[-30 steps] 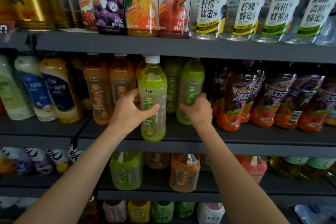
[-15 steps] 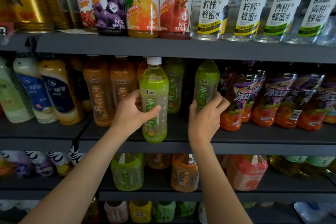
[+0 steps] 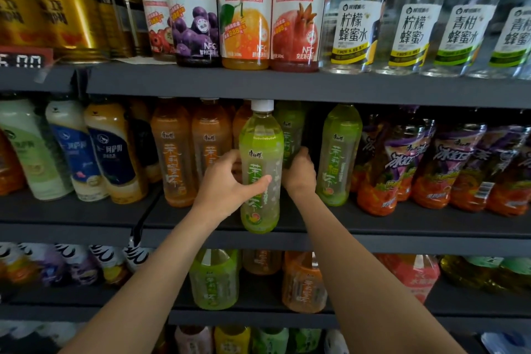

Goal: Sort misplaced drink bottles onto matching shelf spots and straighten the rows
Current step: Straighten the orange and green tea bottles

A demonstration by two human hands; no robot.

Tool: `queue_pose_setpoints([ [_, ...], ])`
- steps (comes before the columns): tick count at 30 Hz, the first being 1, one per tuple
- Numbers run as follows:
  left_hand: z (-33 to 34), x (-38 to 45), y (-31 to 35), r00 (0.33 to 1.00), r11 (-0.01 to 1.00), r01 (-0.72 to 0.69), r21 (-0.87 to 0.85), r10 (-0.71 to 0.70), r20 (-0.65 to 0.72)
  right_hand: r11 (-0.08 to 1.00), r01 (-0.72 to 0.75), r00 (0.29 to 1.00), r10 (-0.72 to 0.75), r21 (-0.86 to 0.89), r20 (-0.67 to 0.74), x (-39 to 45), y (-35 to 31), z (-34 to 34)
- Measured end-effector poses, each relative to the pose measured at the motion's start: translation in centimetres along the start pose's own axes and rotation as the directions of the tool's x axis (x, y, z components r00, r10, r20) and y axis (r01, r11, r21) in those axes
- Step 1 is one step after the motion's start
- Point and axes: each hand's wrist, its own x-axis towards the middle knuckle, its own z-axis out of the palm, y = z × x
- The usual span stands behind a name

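Head view: a front green bottle [image 3: 260, 169] is gripped by the left hand [image 3: 227, 190], a rear green bottle [image 3: 290, 132] clasped by the right hand [image 3: 298, 172].

Both bare forearms raised from the lower corners, converging toward centre. Left hand [image 3: 227, 184] wrapped around a green bottle [image 3: 261, 169] at mid-height, thumb across its front, fingers hidden behind. Right hand [image 3: 298, 172] reaching further in just beside it, back of hand toward the camera, fingers curled around a second green bottle [image 3: 290, 129] behind.

Dark grey metal shelving [image 3: 287, 86], stacked tiers, dim recesses
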Motion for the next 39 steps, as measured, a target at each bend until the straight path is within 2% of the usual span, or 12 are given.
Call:
queue_pose_setpoints([
  [5, -0.1, 0.0, -0.1, 1.000, 1.000, 0.006, 0.000, -0.006, -0.003, 0.999, 0.008, 0.998, -0.011, -0.047, -0.063, -0.4, -0.1, 0.6],
  [11, -0.1, 0.0, -0.1, 1.000, 1.000, 0.006, 0.005, -0.006, -0.005, 0.993, -0.116, 0.970, 0.105, -0.037, -0.220, -1.0, -0.2, 1.2],
  [19, 0.0, 0.0, -0.2, 1.000, 1.000, 0.000, 0.004, 0.000, 0.001, 0.990, -0.117, 0.971, 0.098, -0.079, -0.216, -1.2, 0.0, 1.2],
  [26, -0.3, 0.1, -0.2, 1.000, 1.000, 0.002, 0.009, -0.002, 0.023, 0.965, -0.264, 0.932, 0.253, -0.009, -0.259, -0.4, -0.8, 1.2],
  [30, -0.3, 0.0, -0.2, 1.000, 1.000, 0.011, 0.007, -0.011, 0.019, 0.958, -0.286, 0.915, 0.284, 0.037, -0.288, -0.1, -1.0, 1.4],
  [32, -0.3, 0.0, -0.3, 1.000, 1.000, -0.004, 0.002, 0.004, 0.015, 0.962, -0.253, 0.914, 0.274, 0.107, -0.299, -0.5, -0.8, 1.7],
  [34, -0.4, 0.0, -0.3, 1.000, 1.000, -0.014, -0.005, 0.014, 0.013, 0.979, -0.163, 0.924, 0.194, 0.121, -0.330, -1.3, -0.1, 2.1],
  [37, -0.4, 0.1, -0.5, 1.000, 1.000, -0.016, -0.004, 0.017, 0.010, 0.991, 0.125, 0.883, -0.092, 0.040, -0.461, -1.9, 0.9, 2.0],
  [39, -0.4, 0.1, -0.6, 1.000, 1.000, -0.022, 0.000, 0.022, 0.012, 0.963, 0.268, 0.878, -0.261, -0.039, -0.402, -1.4, 1.4, 1.7],
])
